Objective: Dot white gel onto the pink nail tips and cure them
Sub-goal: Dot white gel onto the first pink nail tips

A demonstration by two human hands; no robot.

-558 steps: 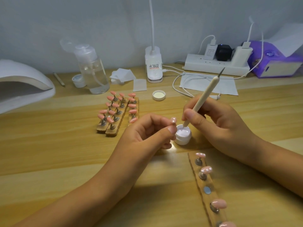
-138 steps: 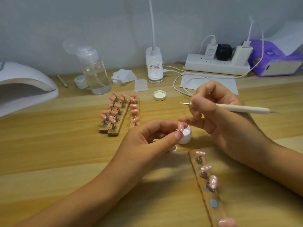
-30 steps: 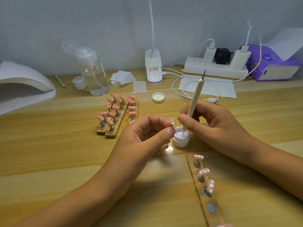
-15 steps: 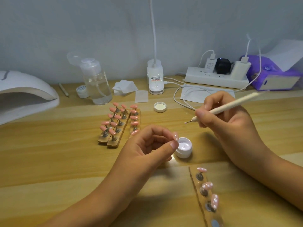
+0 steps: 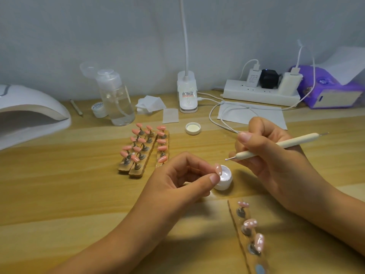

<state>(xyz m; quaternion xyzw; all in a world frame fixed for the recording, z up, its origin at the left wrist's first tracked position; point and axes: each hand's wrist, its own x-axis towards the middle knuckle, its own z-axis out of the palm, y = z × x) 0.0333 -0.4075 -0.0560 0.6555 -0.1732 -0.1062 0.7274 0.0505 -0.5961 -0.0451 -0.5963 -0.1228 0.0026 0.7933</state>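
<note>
On my feed, the left grip pinches a pink nail tip between thumb and forefinger. At least one white dot shows on the tip. The right grip is closed around a cream dotting tool, which it holds like a pen. The tool's fine metal end points left towards the nail tip and is apart from it, slightly above and to its right.

Just beyond the left grip's thumb, and below the tool's point, an open white gel jar stands on the wooden table. The pinched tip overlaps its rim from this angle, and I cannot tell whether they touch.

Nearer me than the right grip lies a wooden holder strip. On it stand three pink tips with white dots.

Beyond the left grip, three more holder strips lie side by side, carrying plain pink tips. A white jar lid lies upturned beyond both grips.

Far left of the left grip sits a white curing lamp. Along the back wall stand a clear pump bottle, a stack of wipes, a desk lamp base, a power strip and a purple tissue pack.
</note>
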